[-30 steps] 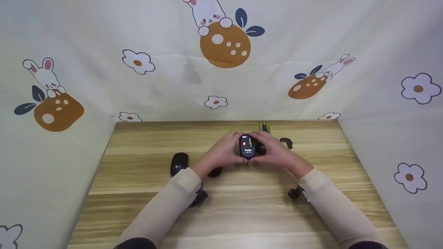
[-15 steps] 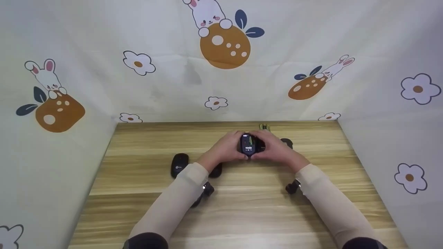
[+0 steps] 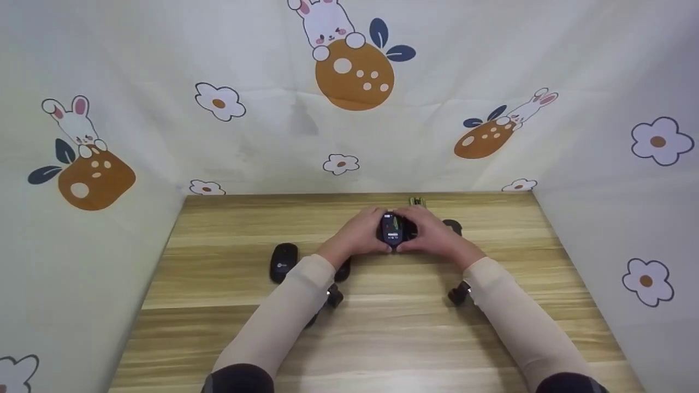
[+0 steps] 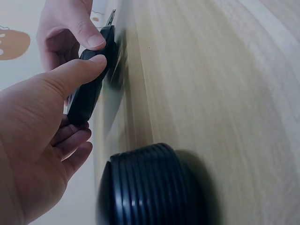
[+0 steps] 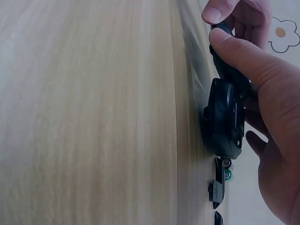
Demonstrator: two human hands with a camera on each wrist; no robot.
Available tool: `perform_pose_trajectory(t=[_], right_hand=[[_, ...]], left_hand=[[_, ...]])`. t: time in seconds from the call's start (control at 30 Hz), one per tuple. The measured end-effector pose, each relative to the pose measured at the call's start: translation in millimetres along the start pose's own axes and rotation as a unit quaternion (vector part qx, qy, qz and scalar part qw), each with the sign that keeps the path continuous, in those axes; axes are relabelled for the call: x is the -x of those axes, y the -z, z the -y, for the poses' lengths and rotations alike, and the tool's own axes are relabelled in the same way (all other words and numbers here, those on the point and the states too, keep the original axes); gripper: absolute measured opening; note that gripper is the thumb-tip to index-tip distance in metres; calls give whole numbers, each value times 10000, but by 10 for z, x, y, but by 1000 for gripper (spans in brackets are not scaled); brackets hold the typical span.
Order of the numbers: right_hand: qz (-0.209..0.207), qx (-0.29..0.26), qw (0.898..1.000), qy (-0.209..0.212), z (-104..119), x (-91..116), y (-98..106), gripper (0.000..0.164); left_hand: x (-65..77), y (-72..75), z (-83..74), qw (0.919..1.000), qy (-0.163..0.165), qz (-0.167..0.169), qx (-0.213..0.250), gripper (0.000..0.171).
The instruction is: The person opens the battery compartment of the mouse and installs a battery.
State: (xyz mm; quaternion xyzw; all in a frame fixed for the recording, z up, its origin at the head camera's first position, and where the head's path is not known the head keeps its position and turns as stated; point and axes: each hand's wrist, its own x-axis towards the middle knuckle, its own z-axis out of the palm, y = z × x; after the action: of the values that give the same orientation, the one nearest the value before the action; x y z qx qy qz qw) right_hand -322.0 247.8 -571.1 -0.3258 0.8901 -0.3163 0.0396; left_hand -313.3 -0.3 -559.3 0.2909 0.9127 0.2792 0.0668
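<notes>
A black computer mouse point(image 3: 391, 228) is held underside up between both hands, over the far middle of the table. Its battery bay shows a green battery point(image 3: 396, 222) inside. From the left side my left hand point(image 3: 357, 233) grips it, thumb on the near end and fingers behind, as the left wrist view shows. My right hand point(image 3: 432, 233) holds the right side, its thumb point(image 5: 227, 42) close to the other thumb. Beside the held mouse, below my right hand, another dark mouse point(image 5: 224, 119) sits on the table, mostly hidden in the head view.
Green batteries point(image 3: 417, 202) lie near the back edge. A curved black cover point(image 3: 452, 225) is right of my right hand. One black mouse point(image 3: 284, 263) stands at the left; another point(image 3: 343, 271) is partly behind my left forearm. A patterned cloth point(image 3: 262, 136) walls the table.
My left forearm has moved a little to the right, and the held mouse has shifted slightly right and tilted. The red light on its underside no longer shows.
</notes>
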Motion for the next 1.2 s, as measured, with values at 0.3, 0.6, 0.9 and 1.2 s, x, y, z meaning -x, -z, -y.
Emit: perform_pose_trajectory(t=[0.3, 0.6, 0.9, 1.2], right_hand=[[54, -7, 10000, 24, -43, -11, -24, 92], [119, 92, 9999, -57, -48, -16, -55, 92], [33, 117, 9999, 8, -58, -18, -52, 93], [-129, 56, 9997, -212, -46, 50, -85, 103]], left_hand=[[-23, -36, -4, 10000, 66, 4, -62, 94], [-42, -86, 36, 9998, 148, 91, -104, 93], [-45, -71, 38, 9993, 290, 231, 10, 102], [10, -32, 51, 9988, 354, 230, 232, 109]])
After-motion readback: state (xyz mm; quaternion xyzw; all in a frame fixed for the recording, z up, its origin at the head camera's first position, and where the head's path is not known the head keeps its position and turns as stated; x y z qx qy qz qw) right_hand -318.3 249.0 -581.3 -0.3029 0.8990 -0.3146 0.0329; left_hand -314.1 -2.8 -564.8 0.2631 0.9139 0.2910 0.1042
